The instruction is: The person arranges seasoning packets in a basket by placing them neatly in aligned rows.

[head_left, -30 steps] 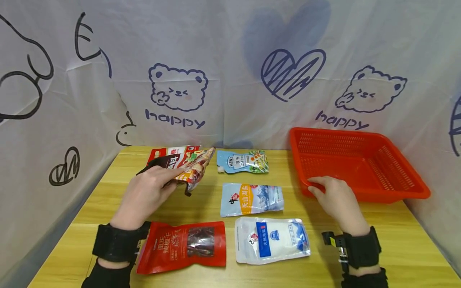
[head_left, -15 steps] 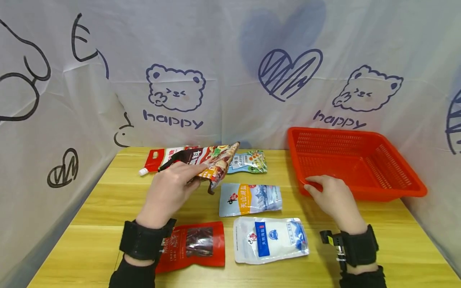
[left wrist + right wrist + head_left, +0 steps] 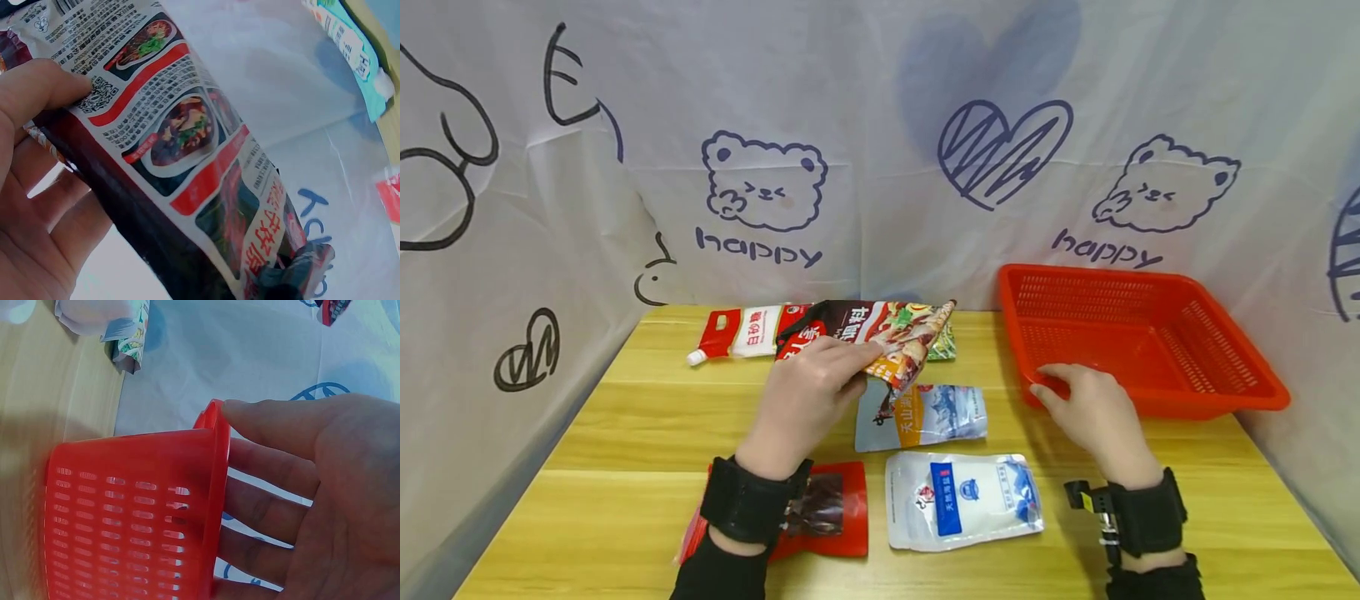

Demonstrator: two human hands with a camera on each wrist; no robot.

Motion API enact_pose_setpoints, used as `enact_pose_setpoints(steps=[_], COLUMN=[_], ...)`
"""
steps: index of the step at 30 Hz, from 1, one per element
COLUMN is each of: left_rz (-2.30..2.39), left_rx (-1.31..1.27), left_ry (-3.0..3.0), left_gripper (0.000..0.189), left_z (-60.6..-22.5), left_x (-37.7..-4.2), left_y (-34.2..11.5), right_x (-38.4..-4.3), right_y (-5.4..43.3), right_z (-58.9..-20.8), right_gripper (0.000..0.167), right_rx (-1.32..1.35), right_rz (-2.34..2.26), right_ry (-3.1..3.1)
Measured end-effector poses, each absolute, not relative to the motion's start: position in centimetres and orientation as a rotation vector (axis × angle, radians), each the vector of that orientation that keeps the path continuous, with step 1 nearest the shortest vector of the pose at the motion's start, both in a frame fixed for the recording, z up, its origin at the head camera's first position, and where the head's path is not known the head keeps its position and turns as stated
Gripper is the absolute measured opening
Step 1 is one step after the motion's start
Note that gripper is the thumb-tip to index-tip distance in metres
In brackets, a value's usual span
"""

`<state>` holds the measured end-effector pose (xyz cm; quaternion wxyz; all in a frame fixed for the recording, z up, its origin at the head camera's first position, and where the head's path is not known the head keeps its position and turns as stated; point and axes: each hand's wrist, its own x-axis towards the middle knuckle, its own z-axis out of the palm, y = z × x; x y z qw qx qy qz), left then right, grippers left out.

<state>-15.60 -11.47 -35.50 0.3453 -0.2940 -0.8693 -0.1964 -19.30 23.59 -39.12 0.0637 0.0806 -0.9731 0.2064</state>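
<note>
My left hand (image 3: pixel 808 400) holds a dark brown and red seasoning packet (image 3: pixel 891 333) above the table, pinched between thumb and fingers. Printed dishes and text cover its back in the left wrist view, where the thumb lies across the packet (image 3: pixel 169 144). My right hand (image 3: pixel 1093 417) grips the near-left rim of a red plastic basket (image 3: pixel 1015 333), and the right wrist view has the thumb at the rim (image 3: pixel 219 462) with fingers on its other side. Below the held packet lies a blue and orange salt pouch (image 3: pixel 951 414). A light blue Heinz pouch (image 3: pixel 353 47) is mostly hidden behind it in the head view.
A white sugar pouch with a red end (image 3: pixel 752 329) lies at the back left. In front are a red dried chili pouch (image 3: pixel 842 508), partly behind my left wrist, and a white and blue salt pouch (image 3: pixel 966 500). A drawn-on white cloth (image 3: pixel 880 208) hangs behind the wooden table (image 3: pixel 602 467).
My left hand has carried the seasoning packet rightward, uncovering the sugar pouch and covering most of the Heinz pouch. My right hand stays on the basket rim.
</note>
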Motion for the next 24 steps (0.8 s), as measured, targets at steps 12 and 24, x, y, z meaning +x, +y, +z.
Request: enact_pose_setpoints(steps=[12,24], left_rz=[-0.488,-0.43], left_rx=[-0.815,-0.893], left_ry=[-2.217,-2.206], left_gripper=[0.043,0.044], left_z=[-36.2,-36.7], left_x=[-15.8,-15.7], left_y=[-10.4,-9.1], right_x=[-18.4,-17.8], right_y=[21.7,17.6], right_z=[-38.5,-38.1], right_gripper=[0.05,0.07], right_rx=[0.319,0.28], right_rz=[0.71,1.643], right_ry=[-2.616,-2.575])
